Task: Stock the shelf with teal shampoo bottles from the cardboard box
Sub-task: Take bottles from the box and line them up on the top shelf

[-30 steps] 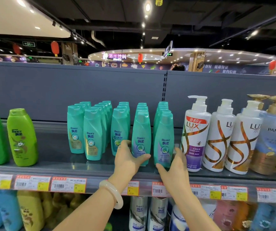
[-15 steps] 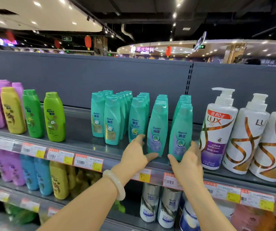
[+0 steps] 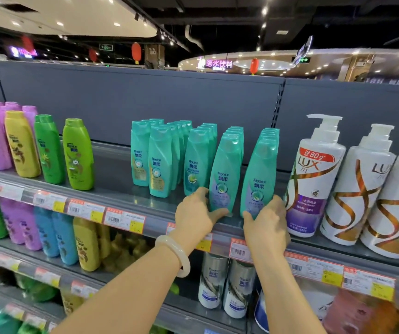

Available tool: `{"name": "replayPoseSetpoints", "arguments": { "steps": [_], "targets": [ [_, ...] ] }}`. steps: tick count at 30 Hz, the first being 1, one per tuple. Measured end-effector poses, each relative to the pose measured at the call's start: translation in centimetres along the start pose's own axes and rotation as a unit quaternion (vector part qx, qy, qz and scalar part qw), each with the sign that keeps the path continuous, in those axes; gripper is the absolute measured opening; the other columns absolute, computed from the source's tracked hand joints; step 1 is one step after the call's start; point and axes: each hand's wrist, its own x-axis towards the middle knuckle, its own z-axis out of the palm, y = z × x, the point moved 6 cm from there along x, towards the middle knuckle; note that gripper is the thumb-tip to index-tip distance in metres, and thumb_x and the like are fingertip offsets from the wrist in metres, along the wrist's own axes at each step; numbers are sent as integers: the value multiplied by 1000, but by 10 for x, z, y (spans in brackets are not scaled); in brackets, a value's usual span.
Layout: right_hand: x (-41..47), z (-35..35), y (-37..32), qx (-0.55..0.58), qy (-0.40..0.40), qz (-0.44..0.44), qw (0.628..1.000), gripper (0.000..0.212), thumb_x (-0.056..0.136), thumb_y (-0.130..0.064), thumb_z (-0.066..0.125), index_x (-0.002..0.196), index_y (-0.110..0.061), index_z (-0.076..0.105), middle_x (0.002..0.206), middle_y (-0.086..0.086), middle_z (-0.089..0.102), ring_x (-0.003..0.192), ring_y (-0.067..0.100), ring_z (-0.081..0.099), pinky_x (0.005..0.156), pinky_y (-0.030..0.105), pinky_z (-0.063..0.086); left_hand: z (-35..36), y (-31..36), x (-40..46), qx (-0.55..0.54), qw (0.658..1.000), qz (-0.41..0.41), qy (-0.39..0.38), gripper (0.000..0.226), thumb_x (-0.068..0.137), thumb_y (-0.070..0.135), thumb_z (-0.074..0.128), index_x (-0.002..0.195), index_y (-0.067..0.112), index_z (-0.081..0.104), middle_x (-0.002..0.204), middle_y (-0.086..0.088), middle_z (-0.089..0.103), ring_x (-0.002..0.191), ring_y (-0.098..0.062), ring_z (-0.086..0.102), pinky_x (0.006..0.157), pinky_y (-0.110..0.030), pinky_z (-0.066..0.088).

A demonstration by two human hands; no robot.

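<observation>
Both hands are gripping teal bottles standing at the shelf's (image 3: 126, 201) front edge: the left hand (image 3: 197, 216) is curling round the base of one bottle (image 3: 226, 174), the right hand (image 3: 267, 224) round its neighbour (image 3: 260, 177), just beside a Lux pump bottle (image 3: 314, 174).

Two bare forearms are showing, coming in from about six o'clock, with no sleeves reaching the frame. The left wrist is wearing a pale, smooth, rounded bangle (image 3: 176, 255), milky white and slightly translucent. The left hand (image 3: 197, 219) is wearing a thin ring (image 3: 193, 194) at its twelve o'clock edge.
</observation>
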Motion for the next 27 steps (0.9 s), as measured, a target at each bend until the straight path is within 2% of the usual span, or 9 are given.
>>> {"name": "replayPoseSetpoints", "arguments": {
  "steps": [4, 6, 8, 11, 14, 17, 20, 23, 27],
  "targets": [
    [-10, -13, -6, 90, 12, -22, 996, 72, 84, -19, 68, 140, -2, 26, 136, 18, 39, 124, 34, 44, 93, 42, 43, -16, -8, -11, -106, 994, 14, 7, 71, 77, 41, 72, 134, 10, 42, 131, -7, 51, 123, -21, 46, 102, -33, 39],
    [-27, -24, -25, 127, 35, -83, 988, 70, 85, -19, 67, 141, -4, 27, 137, 16, 37, 126, 31, 40, 98, 39, 38, -37, -21, -29, -132, 990, 29, 32, 65, 79, 37, 71, 133, 13, 44, 132, -3, 48, 124, -17, 43, 104, -27, 34],
    [-50, -26, -58, 155, 35, -180, 971, 64, 86, -20, 64, 140, -5, 31, 133, 14, 41, 122, 26, 42, 97, 30, 35, -61, -47, -53, -123, 990, 35, 65, 57, 80, 35, 70, 129, 15, 47, 129, -2, 49, 122, -15, 44, 100, -20, 31],
    [-94, 13, -113, 162, -77, -303, 936, 50, 87, -21, 63, 131, -6, 43, 124, 12, 49, 111, 23, 50, 89, 23, 34, -95, -123, -94, -71, 991, -18, 113, 50, 79, 29, 72, 122, 8, 54, 120, -7, 56, 115, -22, 50, 98, -25, 37],
    [-155, 90, -149, 106, -234, -368, 894, 44, 88, -23, 61, 127, -8, 47, 124, 11, 48, 112, 25, 50, 91, 30, 37, -124, -230, -149, -25, 976, -184, 114, 57, 79, 32, 71, 126, 8, 50, 125, -11, 53, 119, -26, 48, 96, -28, 36],
    [-236, 189, -163, 14, -381, -413, 827, 41, 88, -26, 60, 123, -7, 49, 125, 13, 46, 116, 29, 46, 97, 37, 38, -146, -331, -218, 23, 936, -347, 62, 66, 79, 37, 70, 133, 9, 44, 134, -13, 46, 126, -30, 42, 100, -34, 36],
    [-320, 276, -161, -70, -506, -411, 755, 40, 87, -28, 62, 119, -8, 49, 122, 14, 48, 114, 31, 48, 94, 38, 42, -164, -403, -280, 32, 902, -430, 25, 65, 80, 31, 71, 132, 6, 42, 132, -18, 44, 124, -31, 42, 96, -31, 35],
    [-392, 347, -147, -136, -584, -384, 702, 43, 89, -29, 60, 124, -7, 47, 125, 14, 45, 118, 30, 46, 95, 39, 42, -167, -470, -336, 45, 864, -501, -25, 61, 81, 30, 69, 131, 8, 42, 131, -16, 43, 123, -31, 42, 97, -32, 35],
    [-462, 430, -99, -211, -644, -324, 660, 50, 90, -33, 57, 130, -8, 41, 132, 13, 42, 123, 29, 45, 101, 38, 38, -137, -545, -397, 37, 827, -552, -101, 64, 80, 33, 68, 133, 10, 39, 133, -14, 45, 122, -29, 44, 102, -34, 37]
  ]
}}
